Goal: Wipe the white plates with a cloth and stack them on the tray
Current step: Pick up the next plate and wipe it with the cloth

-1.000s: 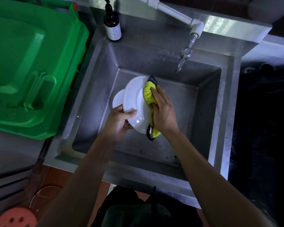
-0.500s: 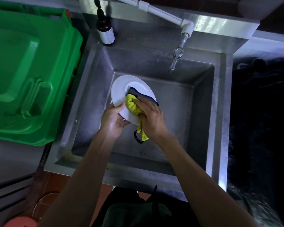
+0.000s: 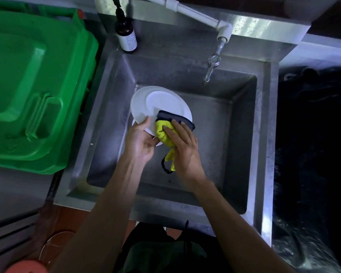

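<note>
Cloth [image 3: 163,133] on held white plate [image 3: 158,103]

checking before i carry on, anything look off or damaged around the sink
Nothing stands out. The round white plate looks whole, held over the steel sink by the left hand while the right hand presses the yellow cloth with dark edging on it. The dark brown bottle stands upright.

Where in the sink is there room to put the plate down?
The bare steel floor of the metal sink lies right of the right hand, below the tap. The left side is crowded: round white plate, yellow cloth, left hand.
</note>
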